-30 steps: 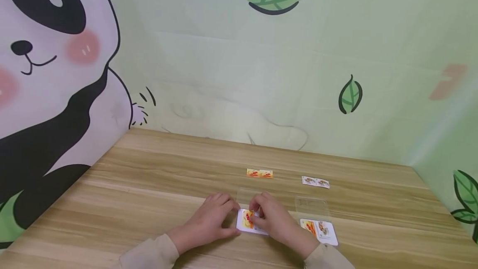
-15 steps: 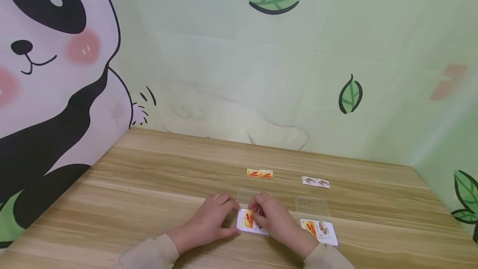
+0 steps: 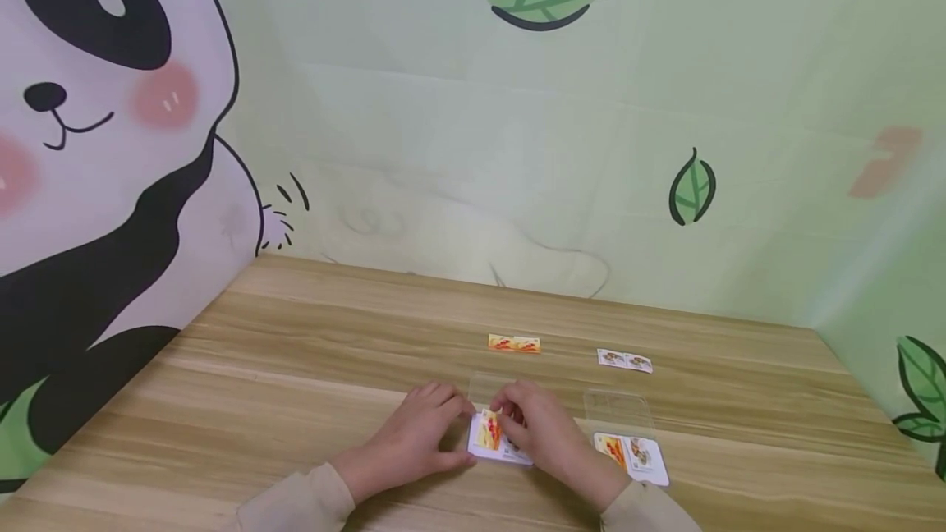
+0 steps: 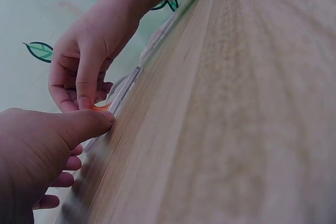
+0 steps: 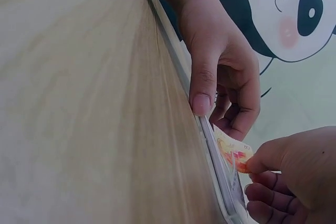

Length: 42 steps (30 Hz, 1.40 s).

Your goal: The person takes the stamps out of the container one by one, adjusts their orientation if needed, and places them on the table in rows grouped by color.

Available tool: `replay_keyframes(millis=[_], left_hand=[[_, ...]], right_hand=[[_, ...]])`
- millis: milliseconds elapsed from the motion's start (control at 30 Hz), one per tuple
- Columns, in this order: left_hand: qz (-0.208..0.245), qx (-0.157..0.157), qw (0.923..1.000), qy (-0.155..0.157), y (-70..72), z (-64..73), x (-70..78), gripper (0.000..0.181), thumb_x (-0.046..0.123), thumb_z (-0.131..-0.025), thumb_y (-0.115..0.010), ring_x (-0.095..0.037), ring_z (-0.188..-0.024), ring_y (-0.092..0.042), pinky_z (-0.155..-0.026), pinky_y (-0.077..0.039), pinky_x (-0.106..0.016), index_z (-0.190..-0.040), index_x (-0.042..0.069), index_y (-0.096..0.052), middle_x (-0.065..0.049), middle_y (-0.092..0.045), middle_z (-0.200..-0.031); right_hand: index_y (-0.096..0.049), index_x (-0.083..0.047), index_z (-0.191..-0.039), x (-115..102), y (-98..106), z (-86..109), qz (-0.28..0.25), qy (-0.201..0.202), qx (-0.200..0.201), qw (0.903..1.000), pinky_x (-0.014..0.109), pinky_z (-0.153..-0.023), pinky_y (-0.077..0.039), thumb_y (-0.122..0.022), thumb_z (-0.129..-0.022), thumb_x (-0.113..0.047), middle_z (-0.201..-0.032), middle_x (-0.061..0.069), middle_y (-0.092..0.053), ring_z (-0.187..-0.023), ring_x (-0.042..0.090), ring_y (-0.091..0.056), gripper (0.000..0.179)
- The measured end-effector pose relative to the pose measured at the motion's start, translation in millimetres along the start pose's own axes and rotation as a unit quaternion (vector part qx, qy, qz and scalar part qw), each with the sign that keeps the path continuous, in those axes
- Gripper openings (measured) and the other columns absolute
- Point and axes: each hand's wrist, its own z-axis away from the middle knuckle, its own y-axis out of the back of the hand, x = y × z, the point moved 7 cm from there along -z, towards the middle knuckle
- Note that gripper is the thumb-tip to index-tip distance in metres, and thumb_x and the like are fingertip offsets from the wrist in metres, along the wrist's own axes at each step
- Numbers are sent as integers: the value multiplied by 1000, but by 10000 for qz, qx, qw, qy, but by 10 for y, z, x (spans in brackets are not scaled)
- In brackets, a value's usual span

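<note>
My left hand (image 3: 414, 437) holds a small flat plastic case (image 3: 479, 450) at its left end, thumb on the near edge and fingers at the far edge. The case has a white insert, and its clear lid (image 3: 486, 385) lies folded back. My right hand (image 3: 545, 437) pinches the right edge of an orange and yellow stamp (image 3: 489, 431) between thumb and forefinger. In the right wrist view this stamp (image 5: 235, 153) has scalloped edges and stands tilted up from the case. A second, pale stamp (image 3: 512, 448) in the case is mostly hidden by my right hand.
Another open case (image 3: 654, 473), holding an orange stamp (image 3: 611, 448) and a pale one (image 3: 641, 453), lies to the right. Behind, on the wooden table (image 3: 332, 351), are an orange stamp pair (image 3: 514, 343) and a pale stamp pair (image 3: 624, 360). A panda-printed backdrop (image 3: 414, 105) stands behind.
The orange stamp has gone from lying flat to tilted and shifted slightly in the case, with my right fingers drawn to its right edge. My left hand has stayed put.
</note>
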Motion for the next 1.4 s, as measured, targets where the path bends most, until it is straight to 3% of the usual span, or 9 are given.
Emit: replay_keyframes(millis=[600,1033,1400], left_hand=[[71,79,9999,16,8,-2,1,48,43,-78,-74,-20,-113,-52,-103,-41,-43,-114,13,-62,0,-59,-113],[128,55,9999,31,17,4,-8,47,42,-78,-75,-19,-111,-52,-102,-42,-43,-113,13,-63,0,-59,-113],[-2,231,9997,-107,48,7,22,45,41,-78,-75,-18,-109,-53,-100,-43,-43,-111,13,-63,0,-60,-110]], right_hand=[[-61,-10,-86,-14,115,-9,-664,-238,-135,9974,17,-61,-43,-63,-86,-3,-77,-6,-56,-68,3,-47,7],[-60,-5,-89,0,219,-11,-1346,-364,-363,9896,17,-62,-44,-62,-88,-6,-80,1,-59,-71,4,-49,3],[-59,-2,-92,55,375,1,-1776,-346,-256,9832,17,-62,-44,-61,-88,-4,-82,6,-59,-71,5,-49,5]])
